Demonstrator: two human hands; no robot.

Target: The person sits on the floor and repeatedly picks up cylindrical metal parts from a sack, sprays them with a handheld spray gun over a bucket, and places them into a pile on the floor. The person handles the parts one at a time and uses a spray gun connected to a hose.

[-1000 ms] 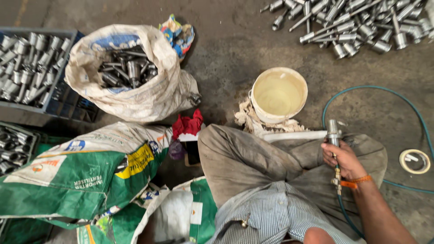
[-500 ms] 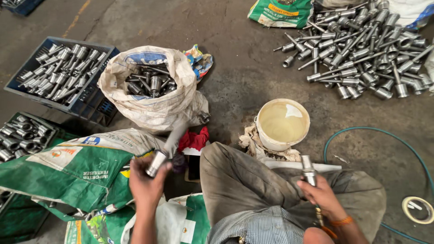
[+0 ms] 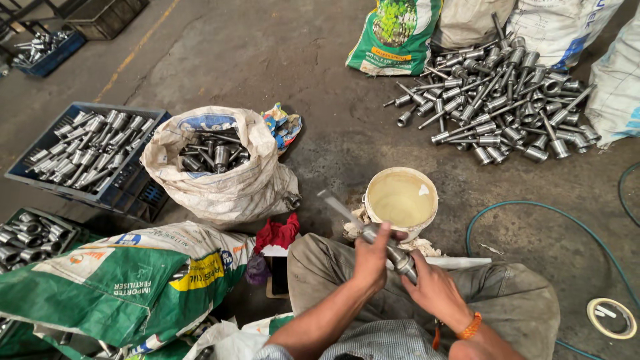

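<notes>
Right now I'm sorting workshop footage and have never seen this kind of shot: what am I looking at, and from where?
The picture comes from a camera worn on a person's head, looking down at their own two bare hands and lap. They sit on a grey concrete floor. The left hand and right hand together hold one long metal part with a thin rod end, above the knee. Just beyond stands a cream bucket of pale liquid. Around them: an open white sack of similar parts, a blue crate filled with them, a loose pile of parts on the floor, a green sack and a green hose.
</notes>
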